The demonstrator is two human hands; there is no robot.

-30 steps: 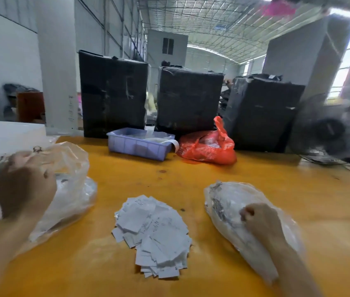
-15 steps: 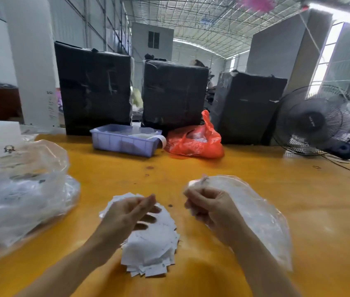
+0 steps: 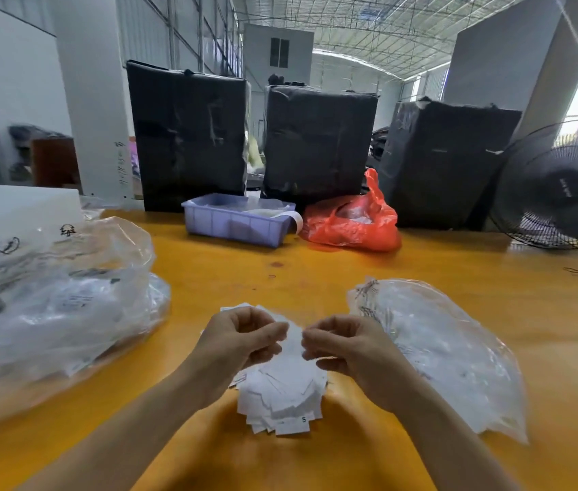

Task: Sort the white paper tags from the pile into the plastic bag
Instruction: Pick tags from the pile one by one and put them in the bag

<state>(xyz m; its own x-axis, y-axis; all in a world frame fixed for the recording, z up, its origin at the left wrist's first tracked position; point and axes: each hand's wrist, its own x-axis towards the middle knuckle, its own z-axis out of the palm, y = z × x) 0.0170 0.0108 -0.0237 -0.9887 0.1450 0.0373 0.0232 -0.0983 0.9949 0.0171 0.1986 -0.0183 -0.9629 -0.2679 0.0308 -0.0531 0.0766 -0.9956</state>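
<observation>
Landmark: the pile of white paper tags (image 3: 282, 395) is taken as the reference; it is heaped on the yellow counter (image 3: 316, 278), near its close edge.
Left hand (image 3: 241, 340): held just above the far left part of the pile; its grip is curled, with fingertips pressed on the left edge of a single tag (image 3: 294, 343).
Right hand (image 3: 347, 345): held just above the far right part of the pile; its grip is likewise curled, and the right edge of the same tag is pinched.
Tag: kept between both hands, over the pile.
Plastic bag (image 3: 447, 352): laid flat on the counter just right of the pile, clear, with pale contents seen through it.
Large clear bag (image 3: 54, 295): bunched up well to the left of the pile.
Blue tray (image 3: 236, 221): set far behind the pile.
Red bag (image 3: 351, 221): placed behind the pile, just right of the tray.
Black-wrapped boxes (image 3: 188, 136): three are stood behind the tray.
Fan (image 3: 563, 186): seen far right, behind the pile.
</observation>
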